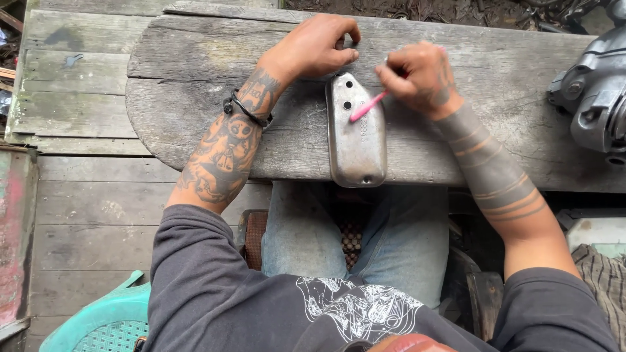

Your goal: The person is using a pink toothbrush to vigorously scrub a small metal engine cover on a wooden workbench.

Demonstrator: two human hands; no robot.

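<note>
Two bare hands, both on one job at the far middle of a weathered wooden plank (195, 140). Set crosswise in front of a seated body, knees in blue jeans (306, 234) just under the near edge: a makeshift bench at easy reach.

Flat on the plank, long axis running far to near: a silvery metal cover (357, 146), narrow and rounded at the far end, wider at the near end, with small holes at the far end and one by the near rim. Near rim level with the plank's edge, probably for closeness to the body and a steady rest on the wood.

Left hand (319, 45) at the far tip of the cover, fingers curled, thumb pressed toward the metal. Looks like a clamp against sliding. Whether anything small sits inside the curl: cannot tell. Black cord bracelet (248, 111) on that wrist.

Right hand (420, 78) just right of the cover's far end, closed in a pinch on a thin pink tool (368, 106). Held slanted like a pen, free end down on the metal next to the two far holes. Slant and short grip suited to fine, pressed work on a small spot. Bristles or bare tip: too small to tell.

Well apart at the far right, resting on the plank's end: a grey engine part (590, 91), clear of both forearms. Near left, below the plank: the corner of a green plastic chair (104, 319).
</note>
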